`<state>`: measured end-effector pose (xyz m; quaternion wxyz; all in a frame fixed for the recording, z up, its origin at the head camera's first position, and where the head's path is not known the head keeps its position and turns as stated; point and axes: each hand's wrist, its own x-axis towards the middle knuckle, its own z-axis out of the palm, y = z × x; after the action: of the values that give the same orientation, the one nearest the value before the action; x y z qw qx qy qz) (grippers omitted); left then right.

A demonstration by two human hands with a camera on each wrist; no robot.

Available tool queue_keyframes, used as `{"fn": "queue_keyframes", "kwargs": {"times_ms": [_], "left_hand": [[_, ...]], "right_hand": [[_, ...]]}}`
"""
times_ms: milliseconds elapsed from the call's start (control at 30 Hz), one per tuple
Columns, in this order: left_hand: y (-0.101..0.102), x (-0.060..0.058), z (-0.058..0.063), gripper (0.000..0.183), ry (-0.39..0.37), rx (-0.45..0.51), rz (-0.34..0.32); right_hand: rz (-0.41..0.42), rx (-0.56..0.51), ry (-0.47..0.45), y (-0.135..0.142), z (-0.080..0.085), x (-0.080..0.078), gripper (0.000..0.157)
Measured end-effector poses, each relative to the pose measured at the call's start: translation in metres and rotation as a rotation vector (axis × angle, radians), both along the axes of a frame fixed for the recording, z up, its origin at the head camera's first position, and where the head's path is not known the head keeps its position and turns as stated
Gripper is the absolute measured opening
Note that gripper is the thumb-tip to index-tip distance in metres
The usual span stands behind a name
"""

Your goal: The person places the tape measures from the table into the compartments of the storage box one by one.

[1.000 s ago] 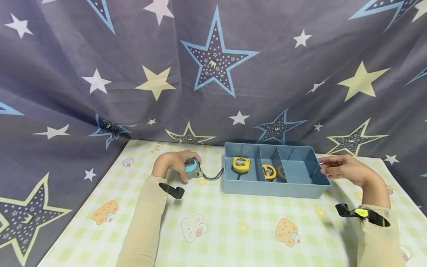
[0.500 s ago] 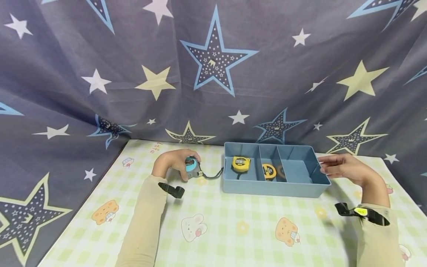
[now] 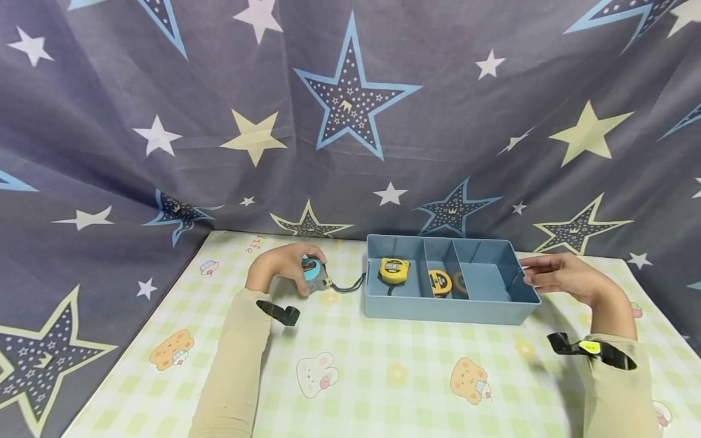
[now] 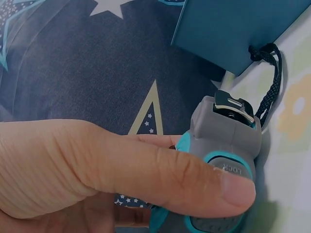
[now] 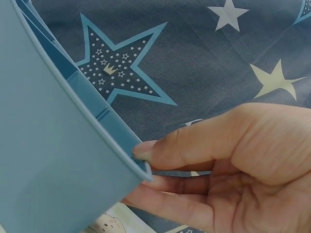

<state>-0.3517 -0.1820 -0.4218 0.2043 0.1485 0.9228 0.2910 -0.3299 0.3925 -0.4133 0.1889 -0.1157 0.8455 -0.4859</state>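
Note:
My left hand (image 3: pixel 285 267) grips a grey and turquoise tape measure (image 3: pixel 314 275) on the table, left of a blue divided box (image 3: pixel 449 310). In the left wrist view the thumb lies across the tape measure's LOCK button (image 4: pixel 232 167). A black wrist strap (image 4: pixel 272 82) runs from it to the box's left end. My right hand (image 3: pixel 569 278) pinches the box's right end; in the right wrist view the thumb is at the rim (image 5: pixel 119 160), with fingers outside the wall. A yellow tape measure (image 3: pixel 394 271) lies in the left compartment, another yellow and black one (image 3: pixel 440 283) in the middle.
A pale green checked cloth with cartoon prints covers the table (image 3: pixel 372 377). Behind the box hangs a dark star-patterned curtain (image 3: pixel 328 176). A dim brownish ring shape (image 3: pixel 460 281) shows at the middle compartment's right divider; I cannot tell what it is.

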Motion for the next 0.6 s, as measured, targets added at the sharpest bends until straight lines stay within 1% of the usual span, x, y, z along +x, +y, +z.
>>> {"fn": "queue_keyframes", "kwargs": {"times_ms": [267, 467, 600], "left_hand": [[-0.005, -0.001, 0.0, 0.082, 0.106, 0.02, -0.023], [-0.006, 0.001, 0.007, 0.084, 0.117, 0.032, -0.01], [-0.008, 0.003, 0.01, 0.083, 0.146, 0.02, -0.022]], "right_hand": [[0.004, 0.012, -0.007, -0.001, 0.001, -0.001, 0.063], [0.001, 0.015, -0.011, -0.001, 0.002, -0.002, 0.063], [0.005, -0.004, -0.013, -0.001, 0.001, 0.0, 0.063]]}}
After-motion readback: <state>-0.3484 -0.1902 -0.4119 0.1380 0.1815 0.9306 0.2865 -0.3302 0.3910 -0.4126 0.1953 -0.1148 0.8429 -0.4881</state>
